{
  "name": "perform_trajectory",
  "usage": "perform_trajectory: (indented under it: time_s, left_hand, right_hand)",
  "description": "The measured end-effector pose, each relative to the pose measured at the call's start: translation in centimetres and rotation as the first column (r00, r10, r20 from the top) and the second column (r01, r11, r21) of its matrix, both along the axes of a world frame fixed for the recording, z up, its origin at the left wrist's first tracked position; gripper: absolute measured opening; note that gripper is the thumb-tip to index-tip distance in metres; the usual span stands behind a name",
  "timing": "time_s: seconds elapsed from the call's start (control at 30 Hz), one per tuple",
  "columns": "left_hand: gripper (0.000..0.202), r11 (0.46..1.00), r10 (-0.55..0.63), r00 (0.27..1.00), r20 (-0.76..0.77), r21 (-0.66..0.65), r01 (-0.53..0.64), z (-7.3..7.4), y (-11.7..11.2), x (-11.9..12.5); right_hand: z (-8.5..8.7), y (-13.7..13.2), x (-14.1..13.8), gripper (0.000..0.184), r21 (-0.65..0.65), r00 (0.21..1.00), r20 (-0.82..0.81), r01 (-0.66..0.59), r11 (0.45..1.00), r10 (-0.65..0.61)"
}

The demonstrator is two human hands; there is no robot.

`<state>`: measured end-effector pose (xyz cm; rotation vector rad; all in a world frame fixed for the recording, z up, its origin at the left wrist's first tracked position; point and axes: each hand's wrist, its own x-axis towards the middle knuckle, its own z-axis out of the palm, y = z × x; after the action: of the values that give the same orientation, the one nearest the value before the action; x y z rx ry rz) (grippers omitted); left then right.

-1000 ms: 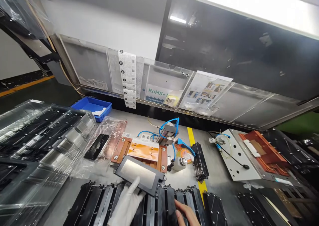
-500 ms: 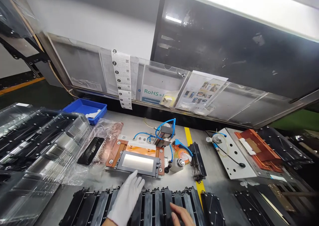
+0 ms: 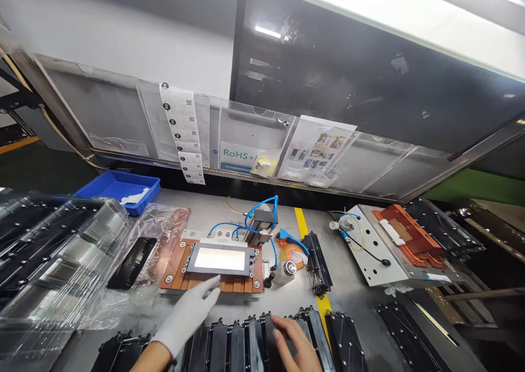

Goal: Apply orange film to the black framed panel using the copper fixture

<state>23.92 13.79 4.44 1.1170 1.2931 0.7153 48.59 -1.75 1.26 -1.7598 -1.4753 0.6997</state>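
My left hand [image 3: 186, 317], in a white glove, hovers with fingers spread just in front of the orange fixture [image 3: 177, 260]. A black frame with a shiny plate [image 3: 219, 259] lies flat on that fixture, free of my hand. My bare right hand [image 3: 296, 348] rests on a row of black frames [image 3: 246, 339] standing on edge along the bench's near side, fingers curled over one of them.
Clear plastic trays with black parts [image 3: 53, 251] fill the left. A blue bin [image 3: 118, 189] sits at the back left. Blue air hoses and a small valve block [image 3: 260, 219], a white bottle [image 3: 285, 271], and a white metal jig with orange pieces [image 3: 394, 246] stand to the right.
My left hand set the black frame down onto the orange fixture, let go and drew back. My right hand stayed on the row of frames. The view shifted right.
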Motion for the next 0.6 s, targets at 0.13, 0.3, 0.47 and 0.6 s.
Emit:
perform_trajectory:
  time_s: [0.13, 0.3, 0.47, 0.6]
  left_hand:
    - [0.036, 0.917, -0.097, 0.962, -0.257, 0.352, 0.186, 0.0, 1.9, 1.4]
    - [0.057, 0.8, -0.135, 0.877, -0.461, 0.472, 0.371, -2.0, 2.7, 3.0]
    - [0.072, 0.749, -0.113, 0.767, -0.631, 0.453, 0.483, -2.0, 3.2, 2.2]
    - [0.072, 0.827, 0.053, 0.686, -0.726, 0.417, 0.377, -0.8, 3.9, -1.3]
  right_hand:
    - [0.6, 2.9, 1.5, 0.035, -0.035, 0.99, 0.14, -0.012, 0.999, 0.017]
    - [0.1, 7.1, 1.6, 0.046, -0.08, 0.961, 0.275, -0.018, 0.997, 0.04]
    - [0.6, 9.1, 2.0, 0.037, -0.115, 0.951, 0.303, -0.022, 0.993, 0.056]
    - [1.4, 8.9, 2.0, 0.028, -0.125, 0.964, 0.264, 0.005, 0.992, 0.029]
